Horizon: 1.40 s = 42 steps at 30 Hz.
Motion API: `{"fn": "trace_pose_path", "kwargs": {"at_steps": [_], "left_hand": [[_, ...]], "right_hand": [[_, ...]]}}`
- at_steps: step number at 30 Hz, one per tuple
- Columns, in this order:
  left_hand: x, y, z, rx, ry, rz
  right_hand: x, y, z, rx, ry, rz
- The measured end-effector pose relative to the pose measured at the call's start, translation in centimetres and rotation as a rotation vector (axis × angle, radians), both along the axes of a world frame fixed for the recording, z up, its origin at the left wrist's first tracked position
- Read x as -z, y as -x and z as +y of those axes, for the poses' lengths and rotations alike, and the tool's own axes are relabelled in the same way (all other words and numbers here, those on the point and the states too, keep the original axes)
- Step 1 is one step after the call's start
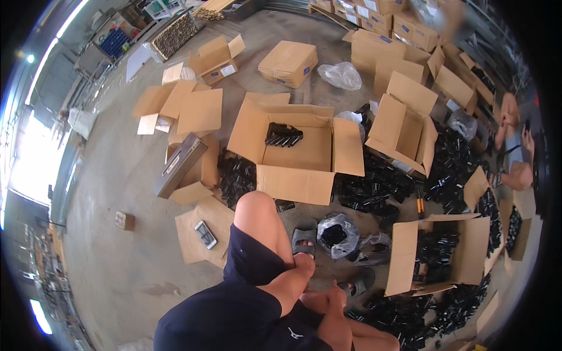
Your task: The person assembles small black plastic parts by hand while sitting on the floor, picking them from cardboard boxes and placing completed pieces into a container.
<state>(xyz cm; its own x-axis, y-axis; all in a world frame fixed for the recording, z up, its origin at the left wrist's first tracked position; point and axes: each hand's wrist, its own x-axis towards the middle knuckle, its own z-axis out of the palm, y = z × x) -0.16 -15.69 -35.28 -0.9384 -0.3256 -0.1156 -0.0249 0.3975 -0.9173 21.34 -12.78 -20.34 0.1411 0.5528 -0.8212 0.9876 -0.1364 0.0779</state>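
Note:
My left hand [304,264] is low in front of me, beside my foot in a grey sandal [304,238]. Its fingers are too small and turned away to make out. My right hand [335,294] is close by, next to the other grey sandal [360,282]; its fingers are partly hidden and I see no thing in it. Just beyond both hands, a clear plastic bag [338,235] holds black pieces. Farther ahead stands an open cardboard box [297,185] with a small row of black parts [284,134] inside.
To the right, another open box [401,257] holds many black parts. Loose black pieces [374,187] lie heaped around the boxes. A phone [205,234] rests on flat cardboard [186,237] at left. An orange-handled tool [420,205] lies at right, and another person [515,146] sits at far right.

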Motion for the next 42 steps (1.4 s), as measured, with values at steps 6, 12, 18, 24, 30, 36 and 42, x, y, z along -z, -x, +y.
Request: {"fn": "trace_pose_path", "kwargs": {"at_steps": [6, 12, 18, 24, 30, 36, 42], "left_hand": [[-4.7, 1.1, -0.9, -0.031, 0.0, 0.001], [-22.9, -4.2, 0.9, 0.842, -0.403, -1.327], [-17.2, -2.1, -1.0, 0.656, -0.428, -1.2], [-15.2, -2.0, -0.7, 0.537, -0.488, -1.2], [-15.9, -1.6, -0.8, 0.423, -0.557, -1.099], [-17.4, -1.8, 0.4, 0.394, -0.625, -1.03], [-15.9, -1.5, 0.5, 0.353, -0.573, -0.993]], "right_hand": [[1.2, 0.0, -1.5, -0.045, -0.033, 0.151], [7.3, -7.9, 0.6, 0.072, -0.069, 0.261], [3.6, -2.7, -1.8, 0.199, -0.06, 0.046], [5.6, -3.0, -1.9, 0.181, 0.146, 0.089], [5.4, -1.8, -3.1, 0.077, -0.035, 0.161], [4.7, -1.1, -2.7, 0.063, -0.036, 0.092], [3.3, 0.0, -2.7, 0.041, 0.044, 0.059]]}}
